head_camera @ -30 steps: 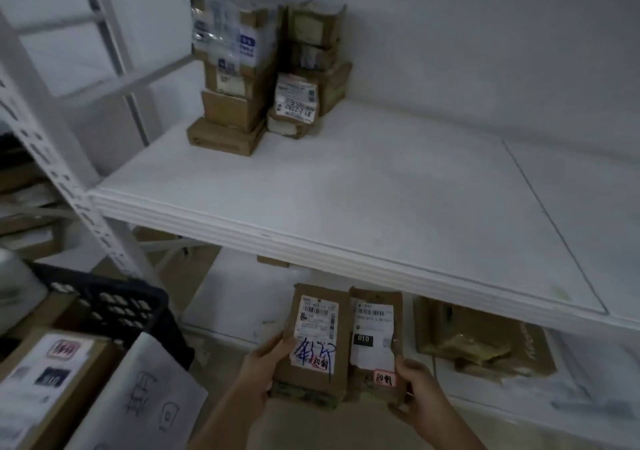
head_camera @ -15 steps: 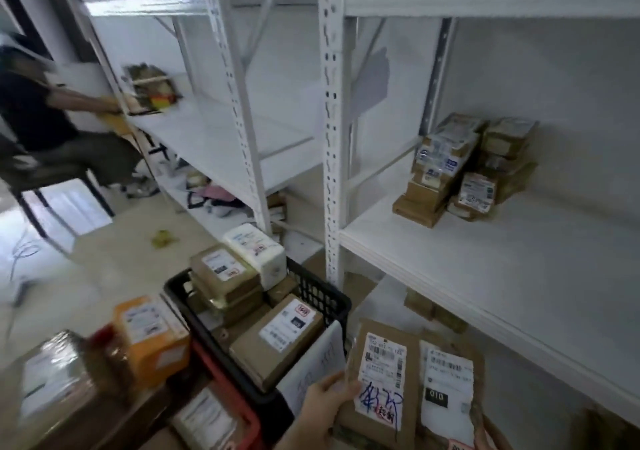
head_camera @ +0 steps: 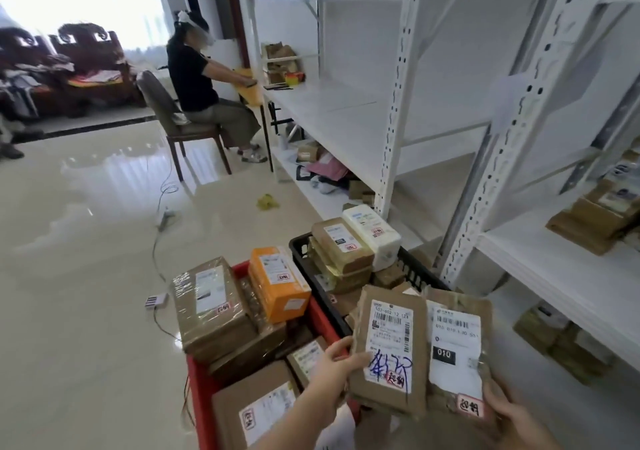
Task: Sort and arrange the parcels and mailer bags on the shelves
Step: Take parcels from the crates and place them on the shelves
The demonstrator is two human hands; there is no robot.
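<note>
Our left hand (head_camera: 337,363) grips the left parcel (head_camera: 389,349) at its left edge, thumb on top. Our right hand (head_camera: 516,418) grips the right parcel (head_camera: 457,352) from below. Both sit above the red crate (head_camera: 202,380).

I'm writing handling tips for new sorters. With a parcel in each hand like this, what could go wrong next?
The left hand grips the left parcel only at its edge, so it might slip and drop onto the red crate below. The right parcel has torn wrapping that could rip further. A cable trails across the glossy floor, a possible trip hazard.
</note>
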